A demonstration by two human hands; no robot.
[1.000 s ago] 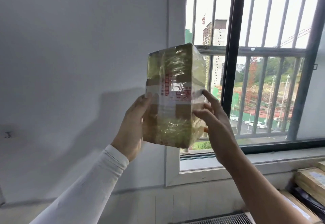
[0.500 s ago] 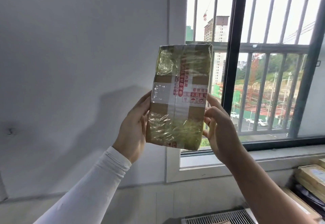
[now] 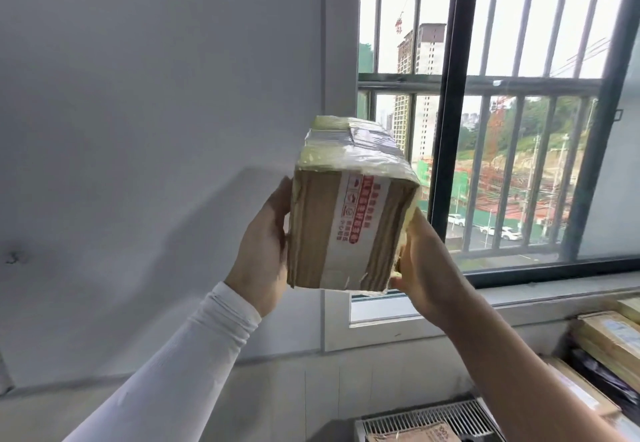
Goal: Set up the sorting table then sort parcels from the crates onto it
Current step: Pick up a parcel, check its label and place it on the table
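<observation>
parcel (image 3: 349, 219): taped cardboard box held up in the air between both hands, short end toward the camera | left hand (image 3: 263, 251): white-sleeved, grasps the parcel's left side | right hand (image 3: 424, 268): grasps its lower right edge | crate (image 3: 426, 422): below the right forearm | stacked boxes (image 3: 609, 341): right of the right arm

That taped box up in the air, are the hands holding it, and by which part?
Yes. Both hold the cardboard parcel by its opposite sides: the left hand on its left side, the right hand at its lower right edge.

Parcel (image 3: 346, 226) hides both hands' fingers (red print illegible).
</observation>
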